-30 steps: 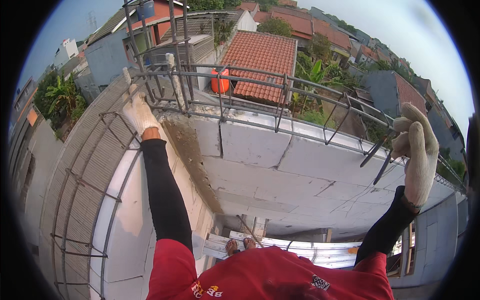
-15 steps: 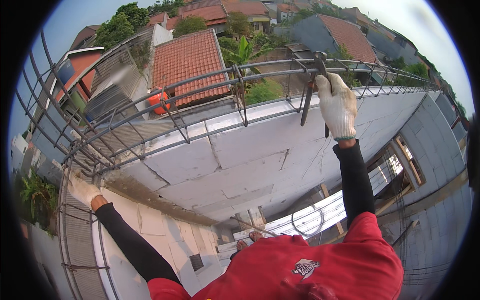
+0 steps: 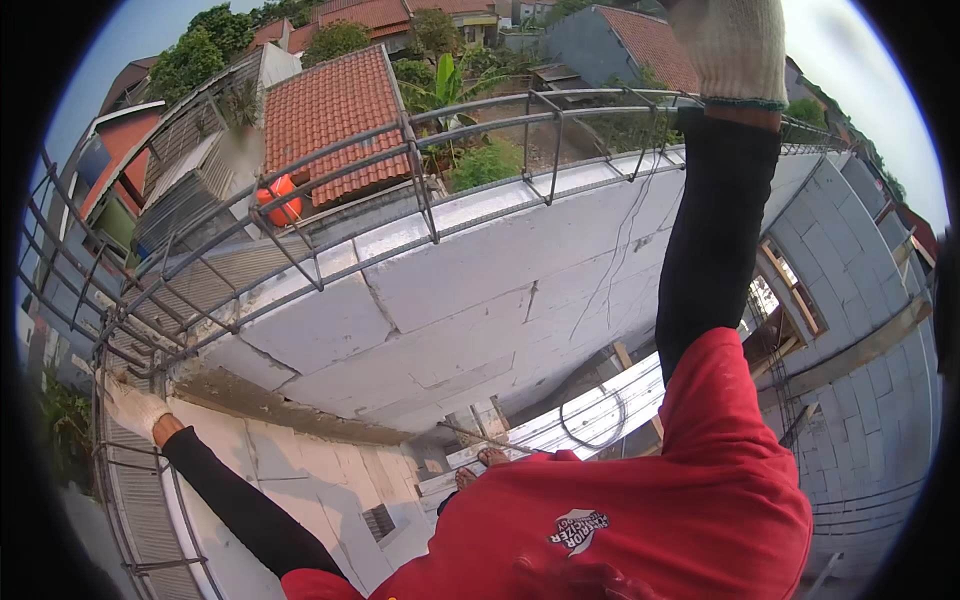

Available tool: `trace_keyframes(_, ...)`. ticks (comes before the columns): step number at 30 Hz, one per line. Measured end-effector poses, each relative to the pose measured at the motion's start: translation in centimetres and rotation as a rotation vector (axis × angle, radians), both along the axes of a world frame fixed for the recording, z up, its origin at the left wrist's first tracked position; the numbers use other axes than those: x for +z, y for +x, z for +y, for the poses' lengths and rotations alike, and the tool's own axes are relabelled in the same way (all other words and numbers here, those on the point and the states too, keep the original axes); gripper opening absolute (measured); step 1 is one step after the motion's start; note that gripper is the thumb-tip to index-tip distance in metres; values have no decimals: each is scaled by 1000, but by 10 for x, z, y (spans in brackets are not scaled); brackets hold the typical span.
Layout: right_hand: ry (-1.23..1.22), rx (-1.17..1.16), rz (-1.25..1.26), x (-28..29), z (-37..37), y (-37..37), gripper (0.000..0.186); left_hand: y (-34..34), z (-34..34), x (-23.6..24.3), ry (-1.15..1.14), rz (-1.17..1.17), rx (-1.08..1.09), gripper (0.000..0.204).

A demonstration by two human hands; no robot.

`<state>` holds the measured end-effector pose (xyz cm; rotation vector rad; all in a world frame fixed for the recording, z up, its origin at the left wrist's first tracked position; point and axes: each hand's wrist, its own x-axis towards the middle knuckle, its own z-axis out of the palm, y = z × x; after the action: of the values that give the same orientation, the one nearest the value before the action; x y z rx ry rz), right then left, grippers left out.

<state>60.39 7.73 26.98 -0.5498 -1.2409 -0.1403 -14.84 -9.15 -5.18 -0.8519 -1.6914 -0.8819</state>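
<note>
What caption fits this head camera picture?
Gloved left hand grips the rebar cage atop a grey block wall; right hand raised.

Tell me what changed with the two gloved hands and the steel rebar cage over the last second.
The right hand in its white knit glove has risen to the picture's top edge above the grey steel rebar cage; the dark tool it held earlier is out of sight now. The view swung right along the wall. The left gloved hand has stayed on the cage at the corner of the grey block wall.
</note>
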Motion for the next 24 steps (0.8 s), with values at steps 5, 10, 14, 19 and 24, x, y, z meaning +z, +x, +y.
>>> trace_keyframes(5,-291,845,-56,-98,-10,-27,45,-54,-36,16,-261,9,461,35)
trace_keyframes(10,-967,1240,-204,-242,-83,-21,44,-72,4,7,-156,-40,282,38)
trace_keyframes(14,-1586,921,-658,-369,-118,-28,52,-66,-7,11,-242,-54,344,42)
trace_keyframes(19,-1375,1193,-386,-326,-120,-23,46,-38,6,19,-545,70,698,41)
trace_keyframes(24,-1697,1388,-278,-356,-162,-50,60,5,-43,23,-97,-134,47,38)
